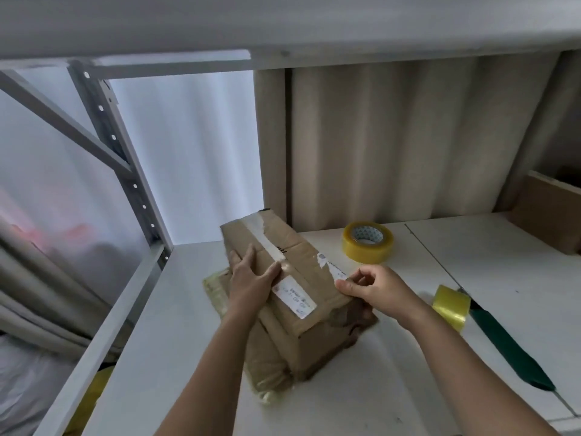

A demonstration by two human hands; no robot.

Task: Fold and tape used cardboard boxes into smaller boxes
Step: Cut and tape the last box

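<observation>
A used brown cardboard box (301, 278) with old tape and a white label (294, 296) lies on the white table (195, 357), resting on a flattened piece of cardboard (267, 366). My left hand (250, 281) lies flat on the box's top left side, fingers straight, thumb across the tape seam. My right hand (367, 286) pinches a strip of torn white label or tape (333, 270) at the box's right top edge. A yellow tape roll (367, 242) lies flat behind the box; a second yellow roll (451, 306) stands on edge to the right.
A dark green tool or handle (509, 344) lies on the table right of the second roll. A brown cardboard box (550, 215) stands at the far right. A grey metal shelf upright (125, 171) rises at left, a shelf overhangs above, and beige curtains (393, 140) hang behind.
</observation>
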